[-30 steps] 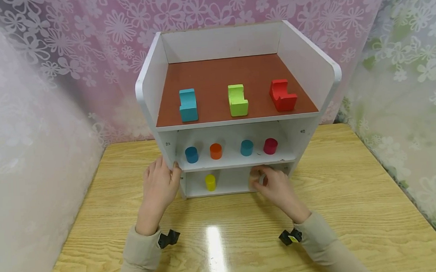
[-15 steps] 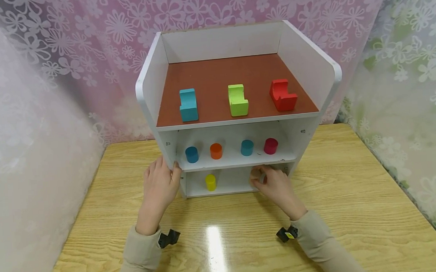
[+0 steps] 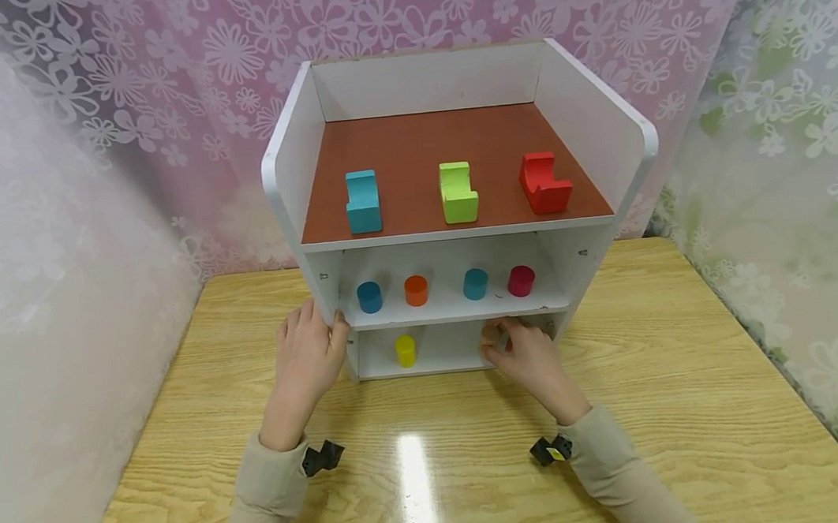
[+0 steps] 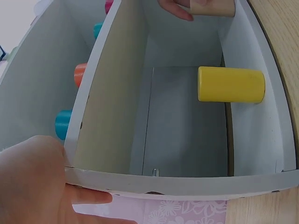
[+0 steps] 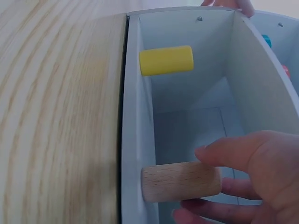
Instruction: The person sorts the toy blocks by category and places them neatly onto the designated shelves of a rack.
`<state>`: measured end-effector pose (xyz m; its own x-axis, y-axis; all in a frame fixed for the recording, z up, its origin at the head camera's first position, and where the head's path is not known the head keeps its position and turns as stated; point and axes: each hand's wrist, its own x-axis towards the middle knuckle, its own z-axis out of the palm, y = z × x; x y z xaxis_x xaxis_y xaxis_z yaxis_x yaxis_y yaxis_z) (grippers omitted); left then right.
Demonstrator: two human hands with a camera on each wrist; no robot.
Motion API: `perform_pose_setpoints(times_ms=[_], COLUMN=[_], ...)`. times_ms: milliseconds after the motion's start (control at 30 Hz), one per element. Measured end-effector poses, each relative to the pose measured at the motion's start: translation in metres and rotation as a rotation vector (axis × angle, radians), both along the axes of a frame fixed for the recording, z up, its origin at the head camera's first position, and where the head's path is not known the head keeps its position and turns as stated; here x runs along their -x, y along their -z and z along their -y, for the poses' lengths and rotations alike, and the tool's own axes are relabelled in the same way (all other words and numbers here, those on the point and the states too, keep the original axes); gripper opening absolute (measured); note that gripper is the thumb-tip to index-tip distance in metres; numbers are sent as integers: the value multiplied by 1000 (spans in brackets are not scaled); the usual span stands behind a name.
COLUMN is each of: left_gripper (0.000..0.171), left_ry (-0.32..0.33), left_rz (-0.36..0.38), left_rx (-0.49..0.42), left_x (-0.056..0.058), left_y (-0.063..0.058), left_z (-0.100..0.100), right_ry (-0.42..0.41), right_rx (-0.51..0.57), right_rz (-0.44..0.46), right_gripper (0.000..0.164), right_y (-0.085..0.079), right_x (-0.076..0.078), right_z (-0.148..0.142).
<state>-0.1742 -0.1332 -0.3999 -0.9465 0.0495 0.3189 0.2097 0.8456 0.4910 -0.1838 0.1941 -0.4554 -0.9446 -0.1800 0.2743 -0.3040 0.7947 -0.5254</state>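
Note:
My right hand (image 3: pixel 534 362) is at the right part of the bottom shelf compartment. Its thumb and fingers pinch the upper end of a plain wooden cylinder (image 5: pixel 181 181), which stands upright on the shelf floor near the front edge. In the head view the fingers partly cover that cylinder. A yellow cylinder (image 3: pixel 405 351) stands apart to its left in the same compartment. My left hand (image 3: pixel 307 350) grips the left side panel of the white shelf unit (image 3: pixel 457 318), thumb at the front edge and fingers along the outer face.
On the middle shelf stand a blue cylinder (image 3: pixel 369 297), an orange one (image 3: pixel 417 291), a teal one (image 3: pixel 475 284) and a crimson one (image 3: pixel 521 281). Notched blocks in teal (image 3: pixel 364 203), green (image 3: pixel 458 193) and red (image 3: pixel 545 184) sit on the brown top. The unit stands on a wooden table (image 3: pixel 682 406).
My right wrist and forearm have shifted slightly to the left, with the fingers staying at the wooden cylinder. The left hand and the other blocks have kept their places.

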Motion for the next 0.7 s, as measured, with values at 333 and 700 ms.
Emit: perform_pose_setpoints(times_ms=[333, 700], left_gripper=[50, 47], left_ry=[10, 16], left_rz=[-19, -50], left_rx=[53, 140], left_x=[0, -1], left_y=[-2, -10], left_z=[2, 6], right_ry=[-59, -231], right_rx=[-25, -118], right_rz=[-66, -42], right_gripper=[44, 58], right_y=[-10, -33], right_x=[-11, -35], right_z=[-2, -9])
